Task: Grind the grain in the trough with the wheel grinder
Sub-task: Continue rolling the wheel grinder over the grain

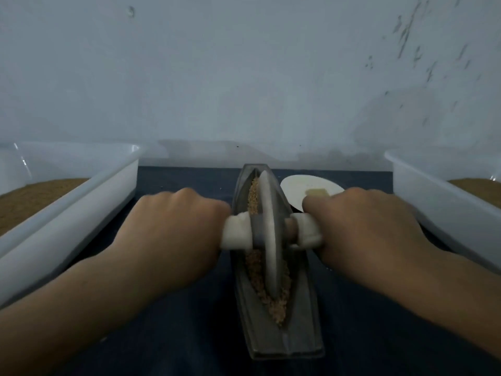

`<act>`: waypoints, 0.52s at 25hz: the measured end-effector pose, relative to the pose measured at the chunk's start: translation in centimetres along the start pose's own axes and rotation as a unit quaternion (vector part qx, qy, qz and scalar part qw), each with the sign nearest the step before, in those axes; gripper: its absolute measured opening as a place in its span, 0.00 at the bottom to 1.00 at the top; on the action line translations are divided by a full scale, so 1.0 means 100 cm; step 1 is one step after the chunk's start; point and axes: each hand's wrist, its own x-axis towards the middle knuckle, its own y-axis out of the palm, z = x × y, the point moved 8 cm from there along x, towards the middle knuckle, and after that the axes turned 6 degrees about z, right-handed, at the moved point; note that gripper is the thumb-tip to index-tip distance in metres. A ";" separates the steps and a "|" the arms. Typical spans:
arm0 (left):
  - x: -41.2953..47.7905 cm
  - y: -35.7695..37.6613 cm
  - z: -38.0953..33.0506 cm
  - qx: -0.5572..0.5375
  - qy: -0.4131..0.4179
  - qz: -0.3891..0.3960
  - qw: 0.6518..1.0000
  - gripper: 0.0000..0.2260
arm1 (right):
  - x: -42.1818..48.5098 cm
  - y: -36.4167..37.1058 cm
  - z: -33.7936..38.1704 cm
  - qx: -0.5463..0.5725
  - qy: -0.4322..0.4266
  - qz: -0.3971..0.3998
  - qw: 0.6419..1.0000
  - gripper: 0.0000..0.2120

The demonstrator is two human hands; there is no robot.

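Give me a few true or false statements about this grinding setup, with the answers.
The left hand and right hand both grip the wheel. True.
The trough is empty. False: grain lies in it.
The wheel lies flat beside the trough. False: it stands upright in the trough.
A left tray and a right tray flank the trough. True.
The plate sits left of the trough. False: it is on the right.
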 end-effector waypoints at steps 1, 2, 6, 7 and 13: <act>0.006 0.002 0.000 0.012 -0.010 0.008 1.000 0.15 | 0.001 0.006 0.001 0.011 0.010 0.022 1.000 0.17; 0.016 0.005 -0.001 0.024 -0.041 0.015 0.999 0.12 | 0.011 0.014 0.000 -0.002 0.026 0.052 0.998 0.13; 0.062 0.026 0.014 -0.010 -0.123 0.109 0.986 0.06 | 0.065 0.043 -0.008 0.010 0.069 0.187 0.980 0.08; 0.053 0.026 0.013 -0.018 -0.096 0.118 0.988 0.05 | 0.059 0.039 -0.005 -0.001 0.043 0.179 0.983 0.08; 0.009 0.006 0.003 0.009 -0.039 0.009 0.999 0.06 | 0.008 0.007 0.002 -0.005 0.035 0.028 0.999 0.13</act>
